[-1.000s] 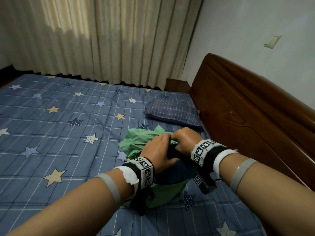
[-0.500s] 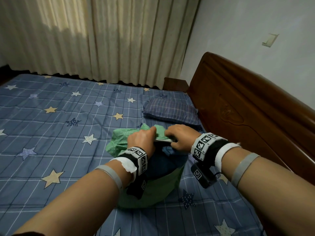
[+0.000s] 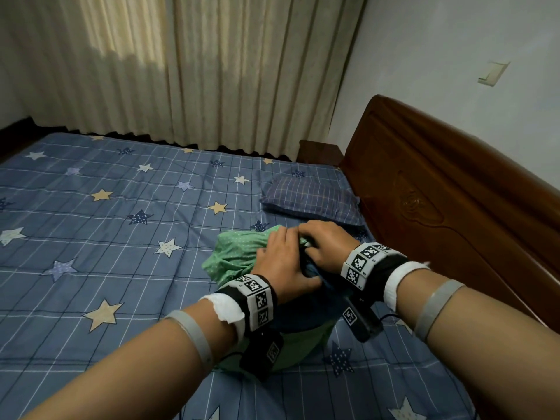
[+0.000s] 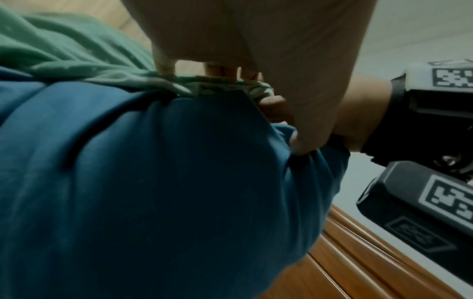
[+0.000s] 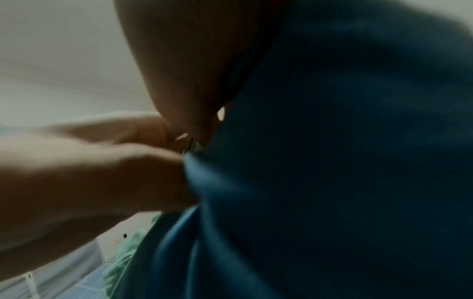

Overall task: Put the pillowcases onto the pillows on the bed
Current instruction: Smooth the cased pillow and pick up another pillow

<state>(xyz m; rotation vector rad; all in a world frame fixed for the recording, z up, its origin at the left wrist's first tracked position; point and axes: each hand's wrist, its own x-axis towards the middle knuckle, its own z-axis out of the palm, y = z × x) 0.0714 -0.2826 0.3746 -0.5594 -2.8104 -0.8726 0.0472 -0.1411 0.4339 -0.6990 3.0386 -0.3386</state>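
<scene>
A dark blue pillow stands on end on the bed, its lower part inside a green dotted pillowcase. Both hands meet at the pillow's top. My left hand grips the bunched green edge of the pillowcase, thumb against the blue pillow. My right hand pinches the same edge beside it. In the right wrist view the blue pillow fills the frame and the fingers are blurred. A second pillow in a plaid case lies flat near the headboard.
The bed has a blue star-patterned sheet. A dark wooden headboard runs along the right. Beige curtains hang behind the bed, and a wooden nightstand stands in the corner.
Both hands have shifted a little farther over the pillow's top, still holding the green edge. The bunched green cloth now lies more to the left of the hands.
</scene>
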